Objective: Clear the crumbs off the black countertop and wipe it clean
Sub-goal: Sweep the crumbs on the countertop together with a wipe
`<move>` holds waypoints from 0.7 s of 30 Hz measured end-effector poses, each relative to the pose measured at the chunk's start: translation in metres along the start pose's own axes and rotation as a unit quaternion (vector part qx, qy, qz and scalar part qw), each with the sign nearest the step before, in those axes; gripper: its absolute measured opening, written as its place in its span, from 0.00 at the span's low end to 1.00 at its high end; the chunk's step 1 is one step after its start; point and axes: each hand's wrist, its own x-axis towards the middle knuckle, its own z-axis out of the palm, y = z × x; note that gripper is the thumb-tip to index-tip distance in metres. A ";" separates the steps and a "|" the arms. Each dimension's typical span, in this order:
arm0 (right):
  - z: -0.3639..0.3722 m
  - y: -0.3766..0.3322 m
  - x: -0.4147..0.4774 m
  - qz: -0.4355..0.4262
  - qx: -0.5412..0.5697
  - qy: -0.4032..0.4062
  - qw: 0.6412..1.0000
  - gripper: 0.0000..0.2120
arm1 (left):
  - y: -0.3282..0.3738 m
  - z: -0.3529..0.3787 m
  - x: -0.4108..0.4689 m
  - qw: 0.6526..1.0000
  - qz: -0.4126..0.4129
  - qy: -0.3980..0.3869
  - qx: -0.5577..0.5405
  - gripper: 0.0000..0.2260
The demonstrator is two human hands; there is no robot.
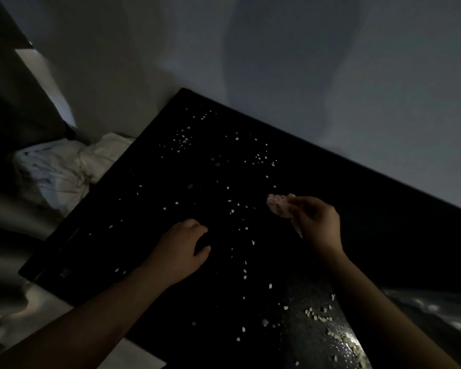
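Note:
The black countertop [357, 198] fills the middle of the dim view, tilted, with several small white crumbs [181, 141] scattered across it from the far corner to the near edge. My left hand [183, 247] rests palm down on the surface with its fingers curled, holding nothing that I can see. My right hand [316, 222] hovers just above the counter to the right and grips a small pinkish sponge [277, 206], which sticks out to the left of my fingers. A denser patch of crumbs [316, 316] lies near my right forearm.
A pale wall [304, 62] runs behind the countertop. Crumpled white cloth [61, 169] lies off the counter's left edge. A shiny speckled patch [341, 344] shows at the near edge. Lighting is very low.

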 end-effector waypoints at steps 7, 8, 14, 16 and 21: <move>0.014 -0.021 0.074 -0.017 -0.008 0.056 0.998 0.08 | -0.008 -0.006 0.034 1.000 0.015 0.007 0.013 0.21; 0.018 -0.023 0.086 -0.027 -0.008 0.058 0.998 0.08 | -0.009 -0.005 0.037 1.000 0.016 0.011 0.014 0.21; 0.036 -0.030 0.140 -0.062 -0.040 0.061 0.995 0.05 | -0.017 0.001 0.056 0.999 0.023 0.008 0.023 0.22; 0.043 -0.026 0.151 -0.055 -0.073 0.014 0.996 0.04 | -0.020 0.002 0.060 1.000 0.007 0.018 0.020 0.22; 0.059 0.000 0.134 -0.121 -0.178 -0.034 0.976 0.12 | -0.024 0.005 0.065 0.998 0.008 0.025 0.048 0.20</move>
